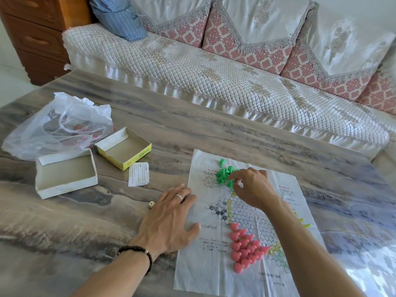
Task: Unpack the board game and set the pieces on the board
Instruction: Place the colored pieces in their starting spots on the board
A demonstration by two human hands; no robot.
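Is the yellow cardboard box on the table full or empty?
Empty. The open yellow cardboard box shows only its bare grey inside, and the white cardboard lid beside it is empty too.

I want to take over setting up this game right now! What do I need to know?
Left hand: flat, palm down on the left edge of the paper board, holding nothing.
Right hand: fingers curled at the green pieces; whether it grips one cannot be told.
Done: both box halves, the white one and the yellow one, sit open and emptied on the table. The board is spread out. The pink pieces stand packed in the near corner.
Left: the green pieces lie in a loose heap at the far end. Some yellow pieces peek out behind the right arm. A small die lies off the board.
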